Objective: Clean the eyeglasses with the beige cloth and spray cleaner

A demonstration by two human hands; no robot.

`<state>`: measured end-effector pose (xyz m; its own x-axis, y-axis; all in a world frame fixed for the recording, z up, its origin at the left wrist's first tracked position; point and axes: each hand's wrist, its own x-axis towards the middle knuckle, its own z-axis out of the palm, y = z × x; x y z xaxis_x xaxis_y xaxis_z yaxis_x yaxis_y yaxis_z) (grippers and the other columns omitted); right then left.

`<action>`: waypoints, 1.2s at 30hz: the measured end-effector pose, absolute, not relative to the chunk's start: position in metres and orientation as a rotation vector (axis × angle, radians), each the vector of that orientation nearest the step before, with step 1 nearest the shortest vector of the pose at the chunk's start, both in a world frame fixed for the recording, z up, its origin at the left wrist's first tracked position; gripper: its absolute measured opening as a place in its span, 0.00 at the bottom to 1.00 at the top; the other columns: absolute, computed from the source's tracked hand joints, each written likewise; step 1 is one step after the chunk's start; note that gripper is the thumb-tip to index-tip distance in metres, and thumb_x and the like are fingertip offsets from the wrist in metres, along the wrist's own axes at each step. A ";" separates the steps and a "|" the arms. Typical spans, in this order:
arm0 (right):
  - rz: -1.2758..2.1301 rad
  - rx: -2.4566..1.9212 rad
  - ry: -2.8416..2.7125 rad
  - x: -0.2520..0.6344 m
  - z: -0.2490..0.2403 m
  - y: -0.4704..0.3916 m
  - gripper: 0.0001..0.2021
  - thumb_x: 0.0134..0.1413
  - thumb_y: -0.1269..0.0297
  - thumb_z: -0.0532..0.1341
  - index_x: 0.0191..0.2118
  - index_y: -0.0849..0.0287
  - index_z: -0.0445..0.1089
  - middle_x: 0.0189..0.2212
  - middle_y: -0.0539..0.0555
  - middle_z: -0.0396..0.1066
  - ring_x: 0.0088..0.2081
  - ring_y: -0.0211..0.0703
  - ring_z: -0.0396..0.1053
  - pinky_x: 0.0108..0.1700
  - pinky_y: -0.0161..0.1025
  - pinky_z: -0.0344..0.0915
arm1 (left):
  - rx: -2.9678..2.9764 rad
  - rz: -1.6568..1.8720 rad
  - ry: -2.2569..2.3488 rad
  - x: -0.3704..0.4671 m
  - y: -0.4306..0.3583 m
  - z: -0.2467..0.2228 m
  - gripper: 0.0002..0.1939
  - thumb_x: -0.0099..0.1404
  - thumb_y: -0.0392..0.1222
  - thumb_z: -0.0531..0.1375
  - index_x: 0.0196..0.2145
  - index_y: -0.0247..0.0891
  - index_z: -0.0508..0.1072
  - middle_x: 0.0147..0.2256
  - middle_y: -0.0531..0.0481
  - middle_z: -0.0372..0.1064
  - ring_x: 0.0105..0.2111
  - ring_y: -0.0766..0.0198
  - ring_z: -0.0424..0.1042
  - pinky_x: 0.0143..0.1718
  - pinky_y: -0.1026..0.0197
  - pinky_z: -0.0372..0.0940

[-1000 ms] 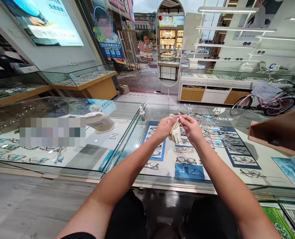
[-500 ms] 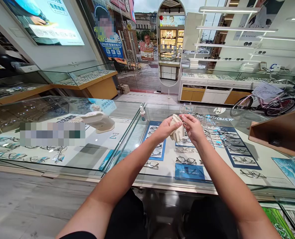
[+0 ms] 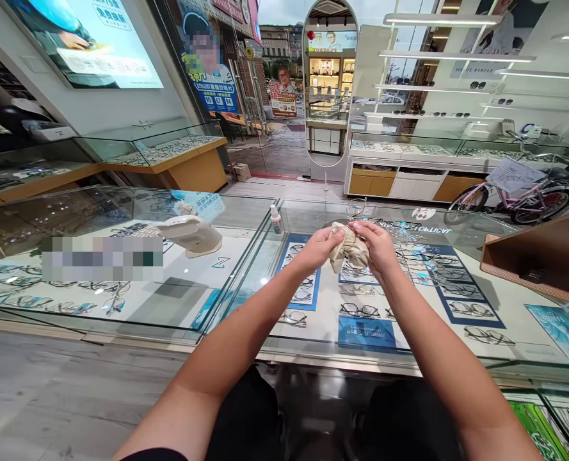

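A crumpled cream cloth (image 3: 350,248) is held up between both hands, above the glass top of a display case (image 3: 260,256). My left hand (image 3: 320,248) is closed on the cloth's left side, thumb on top. My right hand (image 3: 376,243) pinches its upper right part. Whatever the folds may cover is hidden. Beneath the glass lie several pairs of glasses, among them a dark-framed pair (image 3: 359,310) below the hands.
A small white spray bottle (image 3: 276,219) stands left of my hands. Farther left sits a white device (image 3: 192,235). A wooden stand (image 3: 528,256) occupies the right side. Beyond the case are an oval mirror (image 3: 329,83) and a pink bicycle (image 3: 514,192).
The cloth has spread toward my right hand and now covers more of the space between the hands. My right hand has shifted slightly to the right.
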<state>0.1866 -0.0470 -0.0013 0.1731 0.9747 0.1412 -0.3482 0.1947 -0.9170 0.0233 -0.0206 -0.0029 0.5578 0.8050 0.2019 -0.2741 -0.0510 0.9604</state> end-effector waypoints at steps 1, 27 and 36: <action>1.139 -0.881 -0.905 0.187 -0.002 -0.047 0.14 0.40 0.52 0.78 0.33 0.53 0.84 0.33 0.52 0.80 0.33 0.43 0.69 0.38 0.42 0.66 | 1.366 0.914 0.507 0.022 -0.020 -0.002 0.31 0.60 0.65 0.71 0.43 0.32 0.76 0.35 0.48 0.75 0.34 0.64 0.70 0.37 0.63 0.64; 1.188 -0.917 -0.971 0.187 -0.004 -0.047 0.13 0.40 0.51 0.78 0.32 0.51 0.83 0.34 0.50 0.81 0.36 0.41 0.69 0.37 0.38 0.61 | 1.410 0.909 0.584 0.020 -0.014 -0.010 0.30 0.60 0.62 0.72 0.46 0.33 0.77 0.34 0.50 0.74 0.31 0.66 0.70 0.36 0.63 0.63; 1.183 -0.918 -0.927 0.187 -0.005 -0.045 0.12 0.41 0.53 0.77 0.32 0.52 0.84 0.35 0.50 0.81 0.36 0.41 0.68 0.38 0.39 0.61 | 1.397 0.879 0.547 0.017 -0.009 -0.010 0.32 0.61 0.68 0.69 0.40 0.32 0.76 0.34 0.48 0.74 0.32 0.66 0.70 0.36 0.63 0.64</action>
